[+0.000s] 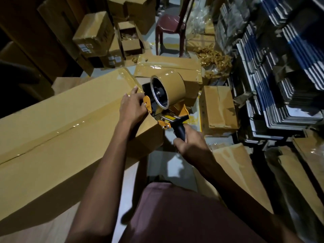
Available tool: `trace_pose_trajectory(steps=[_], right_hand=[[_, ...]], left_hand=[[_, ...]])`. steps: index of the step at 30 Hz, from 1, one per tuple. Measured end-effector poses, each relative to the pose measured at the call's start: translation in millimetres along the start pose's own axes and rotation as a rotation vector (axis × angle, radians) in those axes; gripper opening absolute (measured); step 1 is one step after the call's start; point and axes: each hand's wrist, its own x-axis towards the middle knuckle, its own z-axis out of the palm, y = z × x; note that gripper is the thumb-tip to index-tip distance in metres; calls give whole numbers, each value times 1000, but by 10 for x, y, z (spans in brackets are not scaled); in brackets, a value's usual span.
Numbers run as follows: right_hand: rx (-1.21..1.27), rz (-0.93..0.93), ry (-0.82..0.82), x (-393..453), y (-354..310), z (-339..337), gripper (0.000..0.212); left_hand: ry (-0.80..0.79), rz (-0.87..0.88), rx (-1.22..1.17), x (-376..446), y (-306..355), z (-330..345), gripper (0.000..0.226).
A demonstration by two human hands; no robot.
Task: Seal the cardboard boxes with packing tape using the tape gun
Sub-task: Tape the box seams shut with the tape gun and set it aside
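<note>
A long cardboard box (57, 123) lies flat in front of the person, and glossy tape already runs along its centre seam, wrinkled and shining in places. Its near-right end, by the tape gun (163, 104), looks like the part now being finished. The right hand (190, 143) is closed around the gun's black handle, just off that end of the box. The left hand (134, 106) rests on the box top beside the gun's front, fingers curled against its orange plate, seemingly pressing tape down. The tan tape roll (169, 88) is thick and smooth, so plenty remains. Beyond the long box another taped box (168, 67) lies flat, and a small box (218, 109) to its right appears closed but untaped.
</note>
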Motion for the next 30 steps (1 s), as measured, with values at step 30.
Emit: trace_pose_trajectory(steps=[30], right_hand=[[674,-31,-125,619,435,336,26]], left_hand=[[211,-30,46,259,6,161,13]])
